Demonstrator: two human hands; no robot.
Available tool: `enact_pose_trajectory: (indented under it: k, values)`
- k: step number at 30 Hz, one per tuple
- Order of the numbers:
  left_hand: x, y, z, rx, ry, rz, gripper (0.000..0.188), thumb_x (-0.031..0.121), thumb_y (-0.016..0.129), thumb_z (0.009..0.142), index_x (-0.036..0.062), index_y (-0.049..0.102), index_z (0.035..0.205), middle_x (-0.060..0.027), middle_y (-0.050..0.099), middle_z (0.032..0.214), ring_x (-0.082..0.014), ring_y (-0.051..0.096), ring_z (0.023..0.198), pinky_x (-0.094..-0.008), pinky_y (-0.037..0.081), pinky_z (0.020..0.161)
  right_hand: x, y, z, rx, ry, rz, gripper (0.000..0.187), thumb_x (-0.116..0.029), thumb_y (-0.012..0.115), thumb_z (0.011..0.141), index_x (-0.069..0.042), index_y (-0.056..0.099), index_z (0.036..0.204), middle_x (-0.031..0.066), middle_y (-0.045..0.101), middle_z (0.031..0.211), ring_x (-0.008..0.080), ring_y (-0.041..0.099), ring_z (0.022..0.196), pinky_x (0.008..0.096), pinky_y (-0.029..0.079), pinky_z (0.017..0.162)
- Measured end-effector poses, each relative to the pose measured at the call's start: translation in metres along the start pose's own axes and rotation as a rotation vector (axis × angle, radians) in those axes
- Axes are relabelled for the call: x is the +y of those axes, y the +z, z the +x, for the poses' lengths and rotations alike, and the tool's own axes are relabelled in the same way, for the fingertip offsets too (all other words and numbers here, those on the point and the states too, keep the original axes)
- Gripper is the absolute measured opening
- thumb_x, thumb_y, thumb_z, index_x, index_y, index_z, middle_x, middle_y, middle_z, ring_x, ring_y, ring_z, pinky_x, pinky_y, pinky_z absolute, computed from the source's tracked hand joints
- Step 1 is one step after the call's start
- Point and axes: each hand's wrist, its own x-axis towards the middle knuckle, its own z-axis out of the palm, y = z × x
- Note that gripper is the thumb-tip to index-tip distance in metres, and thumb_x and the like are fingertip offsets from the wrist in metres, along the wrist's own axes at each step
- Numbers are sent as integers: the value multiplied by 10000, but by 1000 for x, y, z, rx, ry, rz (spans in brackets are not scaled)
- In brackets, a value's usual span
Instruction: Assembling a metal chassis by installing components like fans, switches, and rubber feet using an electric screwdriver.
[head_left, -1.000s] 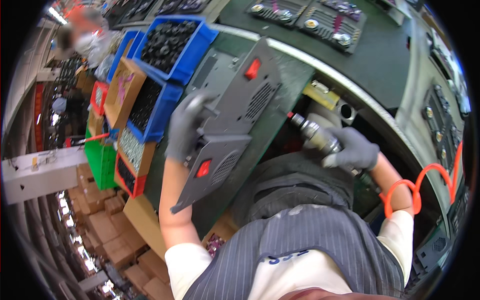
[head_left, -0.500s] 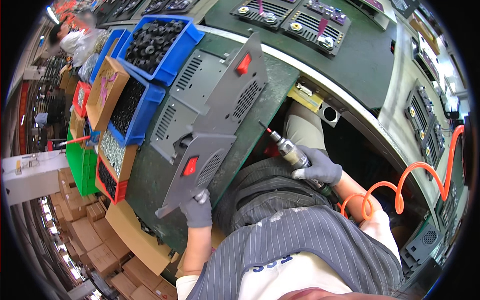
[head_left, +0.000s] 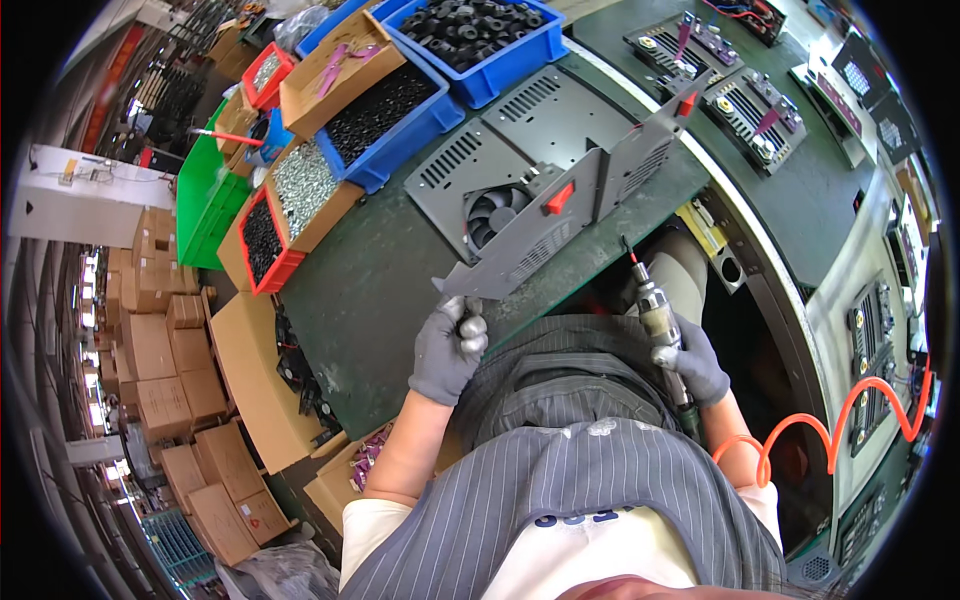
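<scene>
My left hand (head_left: 450,350), in a grey glove, is curled closed just below the near corner of a grey metal panel (head_left: 530,265). Whatever its fingers hold, if anything, is hidden. That panel has a red switch (head_left: 559,199) and vent slots, and a black fan (head_left: 494,214) shows behind it on a slotted base. Farther along the bench stands a second grey panel (head_left: 640,160) with its own red switch. My right hand (head_left: 690,365), gloved too, grips a pneumatic screwdriver (head_left: 657,315) over my lap, its bit pointing away from me.
Beyond the dark green bench (head_left: 350,330) stand blue bins (head_left: 480,85) of black parts, a cardboard tray of silver screws (head_left: 310,185) and a red bin (head_left: 262,240). An orange coiled hose (head_left: 800,450) runs at right. Circuit assemblies (head_left: 755,115) lie on the far table.
The view has shifted, so the bench appears farther right. My left hand has come off the near panel's face, and that panel now rests lower, showing the fan. The screwdriver stays in my right hand.
</scene>
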Motion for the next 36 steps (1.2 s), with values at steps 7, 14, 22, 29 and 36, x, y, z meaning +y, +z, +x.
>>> enact_pose_trajectory:
  k: [7, 14, 22, 29, 36]
  values:
    - [-12, 32, -18, 198, -56, 561, 426, 154, 383, 929, -8, 402, 1323, -49, 528, 850, -82, 448, 648, -185, 360, 497, -26, 19, -8, -193, 5, -15, 703, -367, 740, 646, 41, 506, 1169, 54, 556, 996, 138, 501, 918, 269, 398, 833]
    - [-19, 40, -16, -47, -85, 809, 276, 184, 429, 933, 3, 482, 1135, -54, 526, 770, -77, 436, 569, -196, 345, 467, -51, 36, -12, -287, 61, -138, 756, -372, 792, 613, 38, 508, 1181, 72, 573, 1005, 138, 527, 907, 272, 424, 819]
    - [-42, 36, 14, -133, -238, 406, 275, 154, 420, 949, -23, 516, 1138, -36, 540, 840, -64, 444, 649, -173, 348, 480, -61, 40, -30, -296, 174, -69, 785, -361, 820, 582, 36, 506, 1182, 66, 590, 942, 121, 570, 797, 258, 473, 713]
    - [-46, 50, 18, -152, -221, 457, 257, 130, 450, 937, -36, 547, 1107, -35, 562, 749, -55, 438, 561, -170, 348, 458, -57, 39, -37, -287, 205, -65, 777, -362, 827, 593, 28, 507, 1185, 62, 586, 920, 114, 575, 776, 254, 479, 687]
    - [-37, 58, 23, -237, -112, 921, 246, 173, 520, 914, -5, 578, 1072, -9, 553, 716, -35, 424, 521, -161, 346, 459, -57, 35, -36, -304, 206, -154, 768, -375, 834, 588, 10, 528, 1178, 55, 595, 943, 138, 572, 840, 289, 461, 774]
